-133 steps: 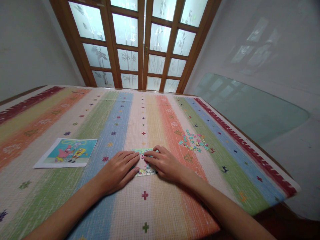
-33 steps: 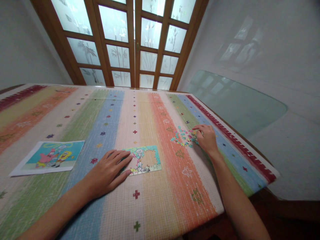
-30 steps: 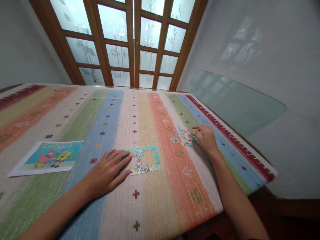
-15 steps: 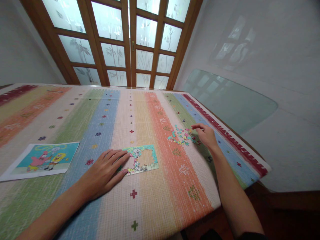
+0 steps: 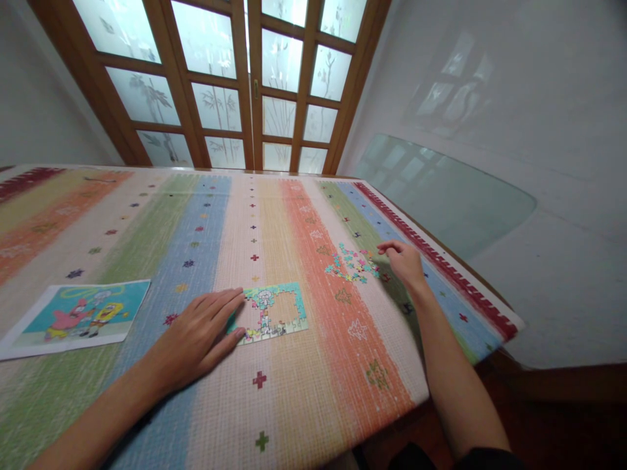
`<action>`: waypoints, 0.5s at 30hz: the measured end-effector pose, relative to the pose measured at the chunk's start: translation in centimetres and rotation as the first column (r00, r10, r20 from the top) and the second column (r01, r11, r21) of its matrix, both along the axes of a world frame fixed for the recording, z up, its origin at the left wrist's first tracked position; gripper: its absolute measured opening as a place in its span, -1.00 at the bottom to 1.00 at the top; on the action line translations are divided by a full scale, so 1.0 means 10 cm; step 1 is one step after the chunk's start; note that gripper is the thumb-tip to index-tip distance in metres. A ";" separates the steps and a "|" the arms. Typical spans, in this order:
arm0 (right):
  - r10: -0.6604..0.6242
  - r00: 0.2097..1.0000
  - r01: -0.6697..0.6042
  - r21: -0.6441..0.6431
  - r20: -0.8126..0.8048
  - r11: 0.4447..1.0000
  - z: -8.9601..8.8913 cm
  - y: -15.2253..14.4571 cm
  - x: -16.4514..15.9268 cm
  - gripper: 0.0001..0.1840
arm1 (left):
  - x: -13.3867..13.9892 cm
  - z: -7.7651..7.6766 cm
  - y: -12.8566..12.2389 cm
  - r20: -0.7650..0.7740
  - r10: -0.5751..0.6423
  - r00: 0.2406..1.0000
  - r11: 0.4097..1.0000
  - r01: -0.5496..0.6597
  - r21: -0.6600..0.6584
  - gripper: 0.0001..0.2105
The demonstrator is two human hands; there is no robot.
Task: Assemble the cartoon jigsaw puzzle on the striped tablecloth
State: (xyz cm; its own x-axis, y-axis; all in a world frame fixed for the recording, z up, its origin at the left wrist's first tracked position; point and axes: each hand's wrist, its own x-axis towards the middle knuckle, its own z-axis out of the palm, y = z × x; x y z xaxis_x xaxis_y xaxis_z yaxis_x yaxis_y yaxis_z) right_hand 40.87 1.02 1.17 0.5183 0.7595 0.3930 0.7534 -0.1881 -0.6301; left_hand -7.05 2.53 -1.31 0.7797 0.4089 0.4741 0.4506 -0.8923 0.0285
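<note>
My left hand (image 5: pixel 203 333) lies flat, its fingers stretched out over the left edge of a partly assembled jigsaw puzzle (image 5: pixel 296 290). The puzzle's border is joined, and a pale cartoon figure stands in the middle between two gaps where the tablecloth shows through. My right hand (image 5: pixel 404 264) is at the right side of a scatter of loose puzzle pieces (image 5: pixel 360 266), mostly turquoise with some pink and yellow. Its fingers are curled, thumb and index finger pressed together. Anything between those fingertips is too small to make out.
A printed reference picture (image 5: pixel 83 316) of cartoon characters lies on the left. The striped tablecloth (image 5: pixel 294 385) covers the table, whose right edge runs beside my right forearm. Behind stand wooden doors (image 5: pixel 247 98) with frosted panes; a white wall (image 5: pixel 539 98) is on the right.
My left hand has slid slightly left, uncovering more of the puzzle's left side. My right fingertips have closed and drawn slightly away from the loose pieces. The view has shifted a little.
</note>
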 end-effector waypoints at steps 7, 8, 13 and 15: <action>-0.043 0.999 0.043 -0.001 -0.019 0.999 0.00 -0.01 0.01 -0.63 | -0.03 -0.02 0.00 -0.016 0.007 1.000 0.998 -0.008 -0.061 -0.46; -0.042 0.999 0.042 0.001 -0.018 0.999 0.00 0.00 0.00 -0.63 | -0.03 -0.02 0.00 -0.015 0.011 1.000 0.997 -0.012 -0.071 -0.46; -0.015 1.000 0.015 0.007 0.009 1.000 0.00 0.00 -0.01 -0.64 | -0.04 -0.03 0.01 -0.014 0.026 1.000 0.996 -0.027 -0.086 -0.48; 0.017 1.000 -0.017 0.005 0.025 1.000 0.01 0.00 -0.03 -0.65 | -0.04 -0.03 0.01 -0.006 0.026 1.000 0.995 -0.027 -0.094 -0.48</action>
